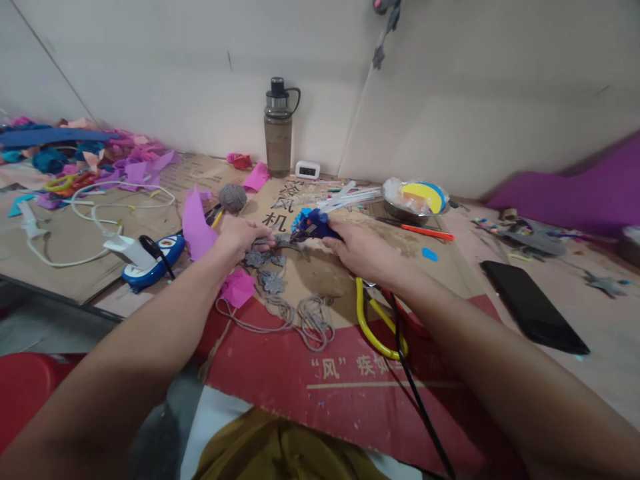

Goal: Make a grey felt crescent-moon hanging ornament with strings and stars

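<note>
My right hand (353,247) is wrapped around a dark blue glue gun (316,225), its nozzle pointing left and down toward a grey crocheted piece (290,245). On the left, my left hand (245,237) has its fingers pressed together at the grey piece's left end, pinching it low over the cardboard. Small grey crocheted flowers (271,282) lie just below that hand. Loose grey cord (315,323) is coiled nearer to me. Yellow-handled scissors (373,327) rest under my right forearm, beside a black cable (420,407).
A grey yarn ball (233,198), a water bottle (278,130) and a small digital clock (307,170) stand at the back. White glue sticks (350,198) lie by a metal bowl (413,203). A phone (534,305) is at right, a blue power strip (155,263) at left, near fabric scraps (145,170).
</note>
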A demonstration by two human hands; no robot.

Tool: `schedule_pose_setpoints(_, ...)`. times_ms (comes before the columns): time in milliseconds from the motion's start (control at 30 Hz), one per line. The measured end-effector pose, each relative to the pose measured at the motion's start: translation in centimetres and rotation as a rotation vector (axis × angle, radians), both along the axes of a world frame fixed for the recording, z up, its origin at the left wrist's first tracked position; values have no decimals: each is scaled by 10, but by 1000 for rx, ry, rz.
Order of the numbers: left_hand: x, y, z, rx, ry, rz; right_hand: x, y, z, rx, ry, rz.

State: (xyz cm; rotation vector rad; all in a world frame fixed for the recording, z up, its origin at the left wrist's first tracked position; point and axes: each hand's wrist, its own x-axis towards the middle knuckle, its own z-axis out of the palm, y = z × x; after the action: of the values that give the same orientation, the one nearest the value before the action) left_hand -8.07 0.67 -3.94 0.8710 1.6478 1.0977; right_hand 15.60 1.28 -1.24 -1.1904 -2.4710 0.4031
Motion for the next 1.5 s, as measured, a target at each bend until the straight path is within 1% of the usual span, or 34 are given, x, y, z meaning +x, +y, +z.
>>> schedule_pose_setpoints(100,0,0,0,4,-7,-3,-1,-11,10,92,-96,95)
schedule_pose_setpoints(200,0,0,1,-7,-17,-7,-1,-18,18,108,-122,138)
schedule_pose_setpoints(267,1,-1,2,-7,-18,1,-1,-19,21,99,-76,103)
schedule_pose_setpoints(333,1,-1,2,-6,-20,9,-1,-16,18,73,-22,47)
schedule_pose_setpoints(533,0,0,1,-5,-30,2,-1,1,-5,-19,24,-26)
schedule_pose_setpoints(600,0,-1,1,0,-29,-2,-1,3,-8,-24,0,-46)
schedule_pose_setpoints(667,1,-1,2,4,-32,6,-2,1,-5,-21,-37,-45)
schedule_pose_setpoints(767,2,-1,3,-13,-35,9,-2,-5,6,11,-72,-14)
schedule_pose_setpoints(867,3,-2,4,-17,-35,10,0,-6,10,16,-17,-29)
schedule_pose_setpoints(967,4,-3,5,-4,-36,10,1,-1,3,-65,106,-65)
schedule_pose_setpoints(1100,5,-5,7,1,-39,-1,2,9,-9,-333,231,-128)
schedule_pose_setpoints(1167,5,-6,8,6,-34,-6,3,13,-11,-409,236,-170)
schedule_pose_setpoints(1233,4,-6,7,13,-27,-19,4,15,-12,-374,220,-180)
schedule_pose_setpoints(1367,3,-4,3,26,-13,-27,4,13,-9,-205,216,-130)
schedule_pose_setpoints(1500,3,-4,2,22,-9,-17,3,8,-5,-163,185,-100)
